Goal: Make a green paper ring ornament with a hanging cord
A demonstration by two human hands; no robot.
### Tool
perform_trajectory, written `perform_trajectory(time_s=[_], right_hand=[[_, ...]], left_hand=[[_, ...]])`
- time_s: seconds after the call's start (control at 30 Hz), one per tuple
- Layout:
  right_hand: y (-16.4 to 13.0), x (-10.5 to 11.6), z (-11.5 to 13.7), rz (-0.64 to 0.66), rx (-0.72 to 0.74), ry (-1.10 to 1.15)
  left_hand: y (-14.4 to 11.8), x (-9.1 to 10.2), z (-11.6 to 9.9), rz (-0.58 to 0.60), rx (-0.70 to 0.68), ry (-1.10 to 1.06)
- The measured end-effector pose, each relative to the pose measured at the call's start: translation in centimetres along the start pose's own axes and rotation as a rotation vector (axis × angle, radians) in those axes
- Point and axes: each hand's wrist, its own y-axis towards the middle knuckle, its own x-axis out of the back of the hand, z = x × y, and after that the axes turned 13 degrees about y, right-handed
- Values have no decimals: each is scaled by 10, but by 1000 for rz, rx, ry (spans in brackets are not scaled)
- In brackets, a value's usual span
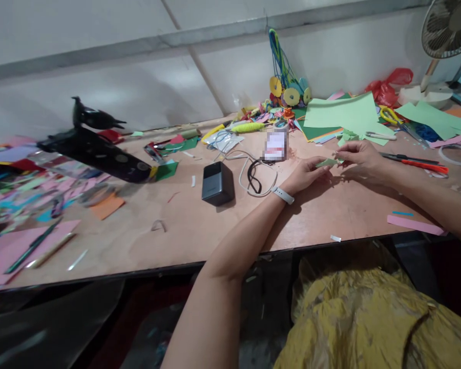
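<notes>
A small piece of light green paper (326, 162) is pinched between my two hands above the right half of the table. My left hand (305, 174), with a white band at the wrist, grips its left side. Thumb and fingers of my right hand (355, 156) close on its right end; fine detail at the fingertips is too small to make out. Just behind the hands lie light green paper scraps (351, 136) and a white pen (381, 136). A blurred-out phone-like rectangle (275, 144) sits left of them.
A dark box-shaped device (217, 183) with looping cables (249, 179) stands at mid-table. Yellow-handled scissors (390, 116), an orange-and-black cutter (420, 163) and green sheets (340, 115) lie at right. A tilted black object (103, 154) and many paper scraps (23, 197) occupy the left. A fan (447, 28) stands back right.
</notes>
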Motion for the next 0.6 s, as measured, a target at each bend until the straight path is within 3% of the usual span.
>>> perform_trajectory(time_s=[0.23,0.37,0.6], right_hand=[[15,12,-11,-119,11,99],[13,11,-13,-114,39,140],[-6,-5,1,-9,269,-155]], left_hand=[[2,2,1,-45,70,-64],[3,2,4,-31,72,-42],[3,4,7,-61,-10,33]])
